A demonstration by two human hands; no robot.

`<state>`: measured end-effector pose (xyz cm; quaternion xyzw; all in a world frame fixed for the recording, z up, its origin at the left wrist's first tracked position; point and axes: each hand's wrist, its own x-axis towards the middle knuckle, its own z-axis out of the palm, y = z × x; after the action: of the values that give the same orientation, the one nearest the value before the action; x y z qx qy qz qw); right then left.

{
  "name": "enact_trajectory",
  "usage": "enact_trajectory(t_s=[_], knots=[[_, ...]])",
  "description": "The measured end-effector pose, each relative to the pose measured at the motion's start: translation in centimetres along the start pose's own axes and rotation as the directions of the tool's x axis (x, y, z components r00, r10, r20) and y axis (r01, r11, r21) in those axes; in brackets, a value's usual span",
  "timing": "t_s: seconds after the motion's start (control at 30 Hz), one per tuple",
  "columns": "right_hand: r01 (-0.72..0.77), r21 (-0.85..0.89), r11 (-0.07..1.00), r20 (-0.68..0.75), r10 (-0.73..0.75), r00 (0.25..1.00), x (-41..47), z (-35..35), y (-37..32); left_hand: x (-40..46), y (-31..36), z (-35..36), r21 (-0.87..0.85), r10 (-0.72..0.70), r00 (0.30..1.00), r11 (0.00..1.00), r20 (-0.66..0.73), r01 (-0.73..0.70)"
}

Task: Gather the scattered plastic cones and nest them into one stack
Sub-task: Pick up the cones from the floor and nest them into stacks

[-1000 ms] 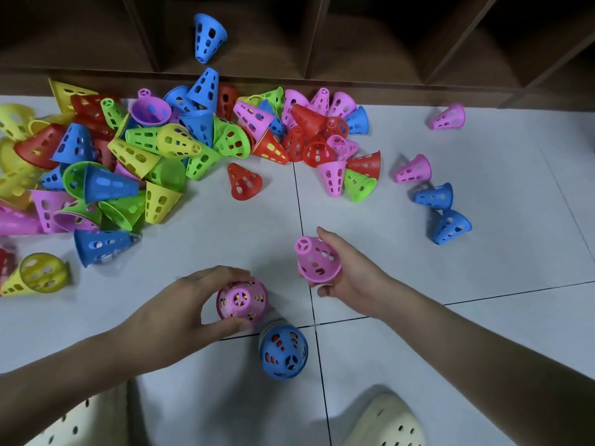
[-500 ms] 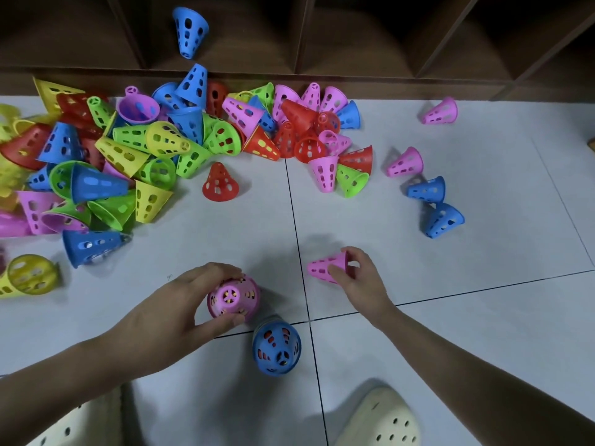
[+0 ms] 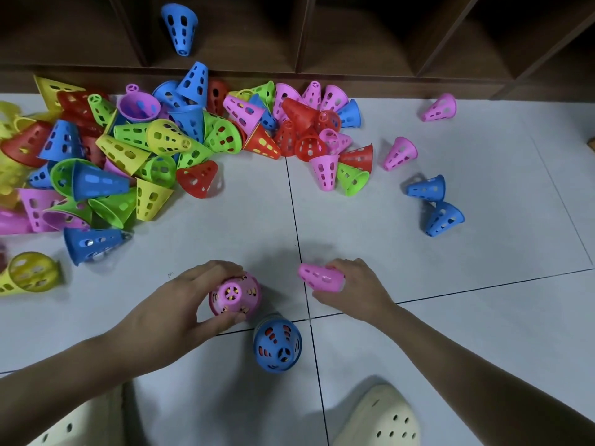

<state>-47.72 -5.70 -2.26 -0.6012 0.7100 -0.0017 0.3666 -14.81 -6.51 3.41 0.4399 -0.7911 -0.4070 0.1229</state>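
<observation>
My left hand (image 3: 180, 304) grips an upright stack topped by a pink cone (image 3: 234, 296), fingers and thumb curled round its sides. To its right my right hand (image 3: 354, 284) holds a single pink cone (image 3: 318, 276) lying sideways, tip pointing left, just above the floor. A second upright stack topped by a blue cone (image 3: 277, 344) stands just below and between my hands. A big heap of coloured cones (image 3: 154, 146) covers the floor at upper left and centre. Loose pink cones (image 3: 399, 153) and blue cones (image 3: 426, 188) lie at the right.
Dark wooden shelf cubbies (image 3: 354, 33) run along the back, with one blue cone (image 3: 180, 27) inside a cubby. Two cream clogs (image 3: 380, 420) sit at the bottom edge. White floor tiles (image 3: 483, 252) lie bare to the right of my hands.
My right hand turned its pink cone from mouth-up to sideways with the tip pointing left, and lowered it beside the pink stack. The left hand stayed on the stack.
</observation>
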Motion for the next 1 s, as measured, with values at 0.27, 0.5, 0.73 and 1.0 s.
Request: enact_trajectory(t_s=[0.27,0.5,0.73,1.0], knots=[[0.402,0.384,0.832,-0.237,-0.332,0.913,-8.2,-1.6,-6.6,-0.2,0.3,0.6,-0.085,-0.006,0.999,0.996,-0.051,0.001],[0.650,0.133,0.748,-0.210,-0.620,0.756,-9.6,2.1,-6.5,-0.1,0.1,0.3,-0.142,-0.004,0.998,0.990,-0.062,-0.005],[0.601,-0.027,0.798,-0.070,-0.602,0.796,-7.6,4.6,-4.0,0.3,0.0,-0.2,-0.113,0.048,0.999,0.992,-0.007,-0.048],[0.411,0.157,0.898,-0.190,-0.381,0.905,-4.5,-1.1,2.3,7.9,0.9,-5.0,0.025,0.134,0.985,0.990,0.112,-0.138]])
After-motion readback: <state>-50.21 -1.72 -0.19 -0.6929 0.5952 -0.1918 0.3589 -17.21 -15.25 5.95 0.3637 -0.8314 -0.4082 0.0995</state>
